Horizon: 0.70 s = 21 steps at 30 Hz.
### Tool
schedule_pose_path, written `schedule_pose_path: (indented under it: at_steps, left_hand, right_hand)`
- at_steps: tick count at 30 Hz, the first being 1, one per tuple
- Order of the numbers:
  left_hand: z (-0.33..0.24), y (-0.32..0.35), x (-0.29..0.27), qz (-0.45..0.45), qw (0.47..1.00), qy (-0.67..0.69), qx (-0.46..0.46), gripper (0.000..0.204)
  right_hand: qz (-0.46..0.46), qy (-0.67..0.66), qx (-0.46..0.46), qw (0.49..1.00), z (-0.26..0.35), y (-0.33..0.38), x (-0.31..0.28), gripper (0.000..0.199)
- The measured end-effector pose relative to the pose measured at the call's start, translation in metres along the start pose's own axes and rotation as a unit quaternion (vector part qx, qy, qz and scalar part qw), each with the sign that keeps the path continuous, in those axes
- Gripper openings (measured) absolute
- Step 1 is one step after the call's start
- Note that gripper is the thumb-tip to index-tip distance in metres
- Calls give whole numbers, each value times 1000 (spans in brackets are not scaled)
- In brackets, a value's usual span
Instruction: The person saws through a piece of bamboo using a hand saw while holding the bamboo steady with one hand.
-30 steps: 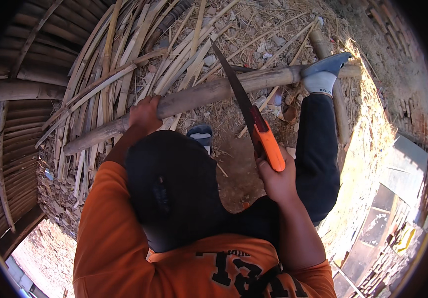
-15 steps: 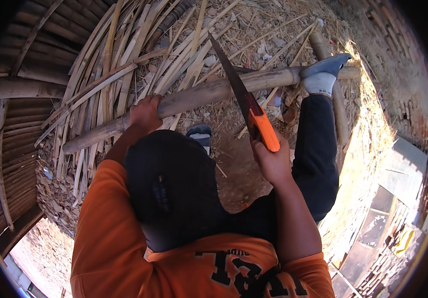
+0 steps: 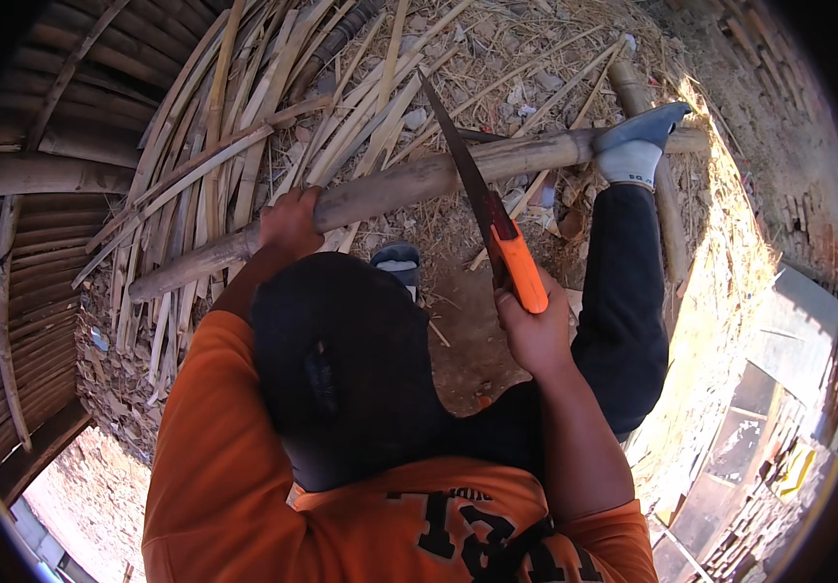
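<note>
Above littered ground (image 3: pixel 467 335), the left hand (image 3: pixel 290 225) clasps a bamboo pole (image 3: pixel 390 188) while the right hand (image 3: pixel 539 328) grips an orange-handled saw (image 3: pixel 481 192) across it.

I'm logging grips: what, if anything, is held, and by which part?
Right hand: handsaw, by its orange handle. Left hand: bamboo pole, left of the blade.

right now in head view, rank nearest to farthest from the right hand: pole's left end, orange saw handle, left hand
1. Orange saw handle: in the right hand
2. Left hand: to the left, on the bamboo pole
3. Pole's left end: farther left, past that hand
</note>
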<state>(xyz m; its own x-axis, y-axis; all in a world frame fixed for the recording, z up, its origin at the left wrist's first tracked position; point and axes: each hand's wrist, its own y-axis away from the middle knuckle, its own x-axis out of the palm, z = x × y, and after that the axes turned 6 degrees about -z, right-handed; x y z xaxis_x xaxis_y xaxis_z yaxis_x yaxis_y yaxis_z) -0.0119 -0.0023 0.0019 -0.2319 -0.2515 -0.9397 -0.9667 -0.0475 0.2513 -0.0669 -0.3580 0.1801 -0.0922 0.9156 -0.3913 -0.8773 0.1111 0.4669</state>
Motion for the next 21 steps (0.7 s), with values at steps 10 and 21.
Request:
schedule_pose_path:
  at_steps: [10,21]
  left_hand:
    - [0,6,4,-14,999,-38,-14,80]
    - [4,6,-2,0,1000,-17,-6,79]
  right_hand:
    - [-1,-36,-25,999,-26,54,-23,20]
    - [8,51,-74,996,-32,91,-44,35]
